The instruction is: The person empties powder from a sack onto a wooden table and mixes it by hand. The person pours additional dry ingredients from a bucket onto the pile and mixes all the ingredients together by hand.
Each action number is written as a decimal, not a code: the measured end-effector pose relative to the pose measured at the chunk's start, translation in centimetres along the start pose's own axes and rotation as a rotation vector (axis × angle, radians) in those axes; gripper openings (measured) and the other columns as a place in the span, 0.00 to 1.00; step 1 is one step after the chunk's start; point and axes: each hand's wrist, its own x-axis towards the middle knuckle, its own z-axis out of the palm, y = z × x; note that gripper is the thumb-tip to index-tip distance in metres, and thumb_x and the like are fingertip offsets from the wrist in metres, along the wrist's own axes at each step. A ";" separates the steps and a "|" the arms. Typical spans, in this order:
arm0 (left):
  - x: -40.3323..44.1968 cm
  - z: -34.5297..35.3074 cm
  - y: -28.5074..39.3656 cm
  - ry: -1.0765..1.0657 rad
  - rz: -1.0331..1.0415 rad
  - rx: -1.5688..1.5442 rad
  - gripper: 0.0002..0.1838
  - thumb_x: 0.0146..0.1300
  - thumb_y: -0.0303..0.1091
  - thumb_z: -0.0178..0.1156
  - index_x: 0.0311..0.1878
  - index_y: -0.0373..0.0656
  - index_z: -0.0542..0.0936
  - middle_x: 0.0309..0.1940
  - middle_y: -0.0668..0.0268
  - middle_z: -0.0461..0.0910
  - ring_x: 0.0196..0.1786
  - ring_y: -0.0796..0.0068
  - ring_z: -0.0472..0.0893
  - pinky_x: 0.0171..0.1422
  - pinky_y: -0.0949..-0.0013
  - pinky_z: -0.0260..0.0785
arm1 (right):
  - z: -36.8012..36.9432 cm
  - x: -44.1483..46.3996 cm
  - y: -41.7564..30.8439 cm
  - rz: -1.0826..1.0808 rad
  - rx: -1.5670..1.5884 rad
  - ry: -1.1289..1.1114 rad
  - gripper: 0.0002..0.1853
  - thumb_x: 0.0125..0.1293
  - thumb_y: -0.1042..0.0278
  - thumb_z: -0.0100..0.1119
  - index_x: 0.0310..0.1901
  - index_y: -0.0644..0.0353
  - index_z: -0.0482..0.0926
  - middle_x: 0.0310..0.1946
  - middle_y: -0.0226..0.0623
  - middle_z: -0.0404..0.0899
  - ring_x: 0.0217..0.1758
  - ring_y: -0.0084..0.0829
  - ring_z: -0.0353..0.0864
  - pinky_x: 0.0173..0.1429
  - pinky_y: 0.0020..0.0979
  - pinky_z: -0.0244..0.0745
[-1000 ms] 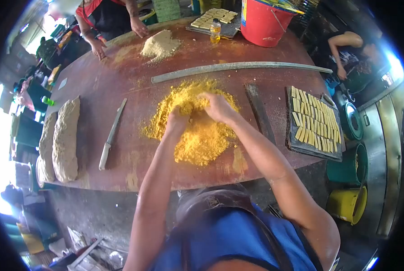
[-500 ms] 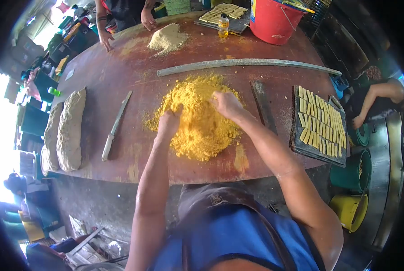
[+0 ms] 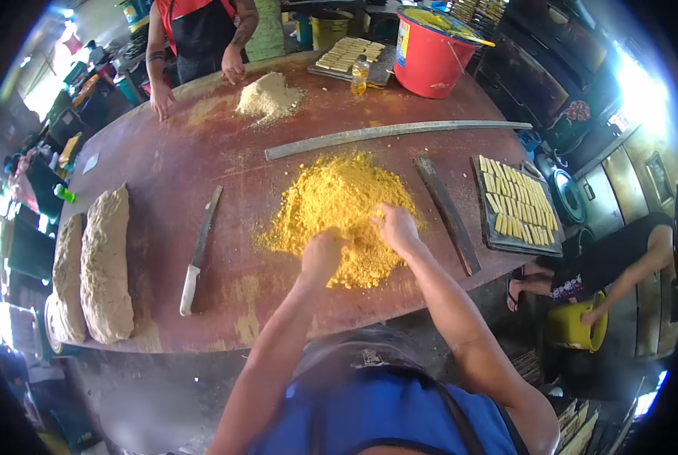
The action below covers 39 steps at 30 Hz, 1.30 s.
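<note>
A heap of crumbly yellow dough [image 3: 339, 186] lies on the reddish-brown table [image 3: 240, 250]. At its near left side my left hand [image 3: 322, 256] is curled into the crumbs, fingertips partly buried. Just to the right, my right hand [image 3: 397, 229] is also closed on the crumbs, its fingers bent toward the left hand. The two hands are apart by a short gap. Left of the heap lies a knife [image 3: 201, 254] with a pale handle. A dark flat strip [image 3: 446, 214] lies to the right.
Long dough logs [image 3: 105, 265] lie at the left. Beyond the heap is a long metal bar [image 3: 392, 135]. A tray of cut sticks [image 3: 517, 201], a red bucket [image 3: 432, 64], an oil bottle [image 3: 359, 76] and a pale flour pile [image 3: 269, 98] surround it. Two other people stand nearby.
Both my hands have come closer together and lower on the heap. The view has shifted. The person at the right now reaches down to a yellow bucket.
</note>
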 end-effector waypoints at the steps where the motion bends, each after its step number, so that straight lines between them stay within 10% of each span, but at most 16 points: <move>1: 0.2 -0.6 -0.1 -0.047 -0.014 -0.059 0.08 0.62 0.34 0.59 0.42 0.42 0.79 0.37 0.52 0.82 0.41 0.52 0.81 0.45 0.54 0.73 | -0.9 -0.2 -0.6 0.023 0.061 0.032 0.15 0.66 0.61 0.60 0.49 0.62 0.77 0.26 0.50 0.81 0.31 0.44 0.83 0.32 0.43 0.76; 15: 1.0 -0.2 -1.1 0.116 -0.128 -0.021 0.13 0.67 0.42 0.55 0.37 0.41 0.79 0.36 0.51 0.81 0.41 0.50 0.81 0.44 0.52 0.71 | -1.5 6.7 -2.3 -0.351 -0.351 -0.112 0.21 0.71 0.51 0.49 0.39 0.67 0.73 0.25 0.53 0.80 0.31 0.50 0.82 0.34 0.48 0.76; 25: -3.6 -1.0 2.0 0.258 -0.344 -0.013 0.21 0.61 0.49 0.64 0.51 0.45 0.80 0.43 0.55 0.82 0.44 0.59 0.82 0.49 0.60 0.72 | -1.2 19.0 -2.2 -0.848 -0.376 -0.207 0.26 0.73 0.44 0.44 0.27 0.59 0.71 0.13 0.30 0.70 0.15 0.31 0.69 0.26 0.39 0.72; 28: -6.5 0.2 0.1 0.376 -0.405 -0.004 0.18 0.61 0.43 0.63 0.50 0.44 0.81 0.41 0.56 0.82 0.42 0.58 0.82 0.48 0.60 0.73 | -2.1 22.7 -4.4 -0.512 -0.295 -0.720 0.24 0.74 0.46 0.42 0.38 0.61 0.75 0.31 0.39 0.79 0.26 0.28 0.75 0.36 0.36 0.75; 34: -6.2 0.6 -0.1 0.392 -0.489 0.016 0.17 0.60 0.40 0.62 0.49 0.44 0.81 0.42 0.54 0.82 0.43 0.55 0.82 0.47 0.59 0.73 | 5.8 29.9 -4.5 -0.413 -0.215 -0.735 0.19 0.69 0.53 0.52 0.54 0.57 0.77 0.32 0.41 0.79 0.37 0.30 0.79 0.50 0.40 0.76; 36: -4.5 0.1 -0.1 0.386 -0.471 0.009 0.17 0.59 0.39 0.62 0.50 0.44 0.81 0.42 0.54 0.82 0.44 0.54 0.82 0.48 0.59 0.73 | 6.9 25.4 -4.7 -0.633 -0.277 -0.571 0.22 0.69 0.54 0.54 0.56 0.64 0.74 0.57 0.50 0.74 0.58 0.42 0.76 0.63 0.48 0.71; 39: -2.0 -0.1 -1.6 0.427 -0.432 -0.018 0.17 0.59 0.39 0.63 0.50 0.43 0.81 0.43 0.53 0.81 0.46 0.54 0.81 0.50 0.59 0.73 | 6.3 23.1 -5.9 -0.717 -0.306 -0.954 0.22 0.69 0.57 0.54 0.56 0.65 0.72 0.58 0.50 0.72 0.60 0.44 0.74 0.64 0.46 0.70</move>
